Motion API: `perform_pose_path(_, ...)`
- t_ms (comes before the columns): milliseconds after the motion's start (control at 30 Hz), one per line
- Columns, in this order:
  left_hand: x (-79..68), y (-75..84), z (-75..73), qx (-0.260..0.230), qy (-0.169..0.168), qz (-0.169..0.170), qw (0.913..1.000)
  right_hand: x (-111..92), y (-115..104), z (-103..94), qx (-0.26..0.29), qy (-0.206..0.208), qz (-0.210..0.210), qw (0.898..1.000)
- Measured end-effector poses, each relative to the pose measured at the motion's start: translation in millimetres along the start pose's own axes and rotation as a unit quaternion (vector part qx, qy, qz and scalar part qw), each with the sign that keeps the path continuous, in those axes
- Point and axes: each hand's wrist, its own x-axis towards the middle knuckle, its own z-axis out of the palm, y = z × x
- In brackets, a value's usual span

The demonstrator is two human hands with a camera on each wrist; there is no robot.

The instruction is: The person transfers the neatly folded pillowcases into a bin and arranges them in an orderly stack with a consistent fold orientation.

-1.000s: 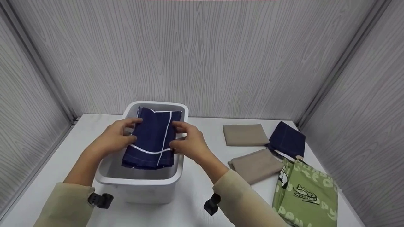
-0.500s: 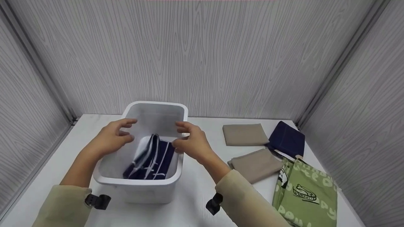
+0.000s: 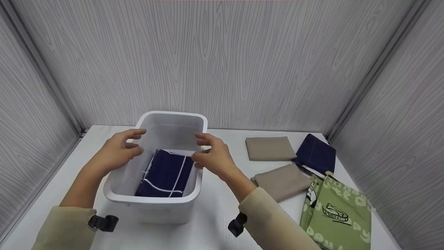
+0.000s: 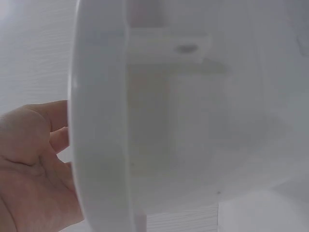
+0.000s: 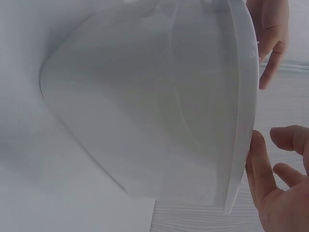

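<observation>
A folded navy cloth with white lines [image 3: 166,170] lies flat on the bottom of a white plastic bin [image 3: 152,199]. Above the bin's left rim hovers my left hand [image 3: 118,149], its fingers loosely bent and holding nothing. Over the right rim is my right hand [image 3: 213,154], thumb and fingers apart with no cloth between them. The left wrist view has the bin's outer wall [image 4: 178,130] in front of part of the left hand [image 4: 36,169]. In the right wrist view, the right hand [image 5: 280,183] appears beside the rim, some fingers partly hidden.
To the right on the white table [image 3: 222,215] lie two folded beige cloths, the rear one [image 3: 270,148] and the front one [image 3: 282,182]. A navy folded cloth [image 3: 315,154] and a green printed cloth [image 3: 340,215] sit further right. Panelled walls [image 3: 222,62] enclose the table.
Both hands have let go of the navy cloth, which dropped from between them into the bin and settled flat. The hands have drifted slightly apart.
</observation>
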Motion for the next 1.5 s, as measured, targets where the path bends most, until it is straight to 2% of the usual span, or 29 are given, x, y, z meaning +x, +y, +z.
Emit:
perform_pose_path(300,-7.7,-6.3,-8.6,0.011,0.043,0.013,0.9989,-2.3,5.5,-8.1,-0.020,0.017,-0.019,0.999)
perform_pose_path(500,-11.6,-19.5,-12.0,0.018,0.054,-0.015,0.9983,-1.8,11.3,-10.6,-0.078,0.045,-0.017,0.996)
perform_pose_path(600,-14.1,-25.5,-12.6,0.020,0.051,-0.029,0.9981,-1.7,16.9,-10.6,-0.094,0.046,-0.007,0.995)
perform_pose_path(700,-16.1,-30.9,-11.8,0.006,0.043,-0.031,0.9986,-0.3,24.1,-9.4,-0.077,0.035,0.001,0.996)
perform_pose_path(833,-16.5,-34.9,-7.9,-0.013,0.039,-0.027,0.9988,2.1,30.0,-7.4,-0.028,0.022,0.010,0.999)
perform_pose_path(1000,-14.9,-34.4,-1.6,-0.008,0.047,-0.021,0.9987,3.9,31.7,-7.4,0.012,0.016,0.016,1.000)
perform_pose_path(1233,-13.0,-29.0,6.2,0.007,0.037,-0.016,0.9992,1.8,34.7,-18.5,0.022,0.025,0.017,0.999)
perform_pose_path(1500,-4.2,-22.7,17.6,-0.001,0.038,0.006,0.9992,-2.2,41.9,-36.0,0.023,0.042,0.019,0.999)
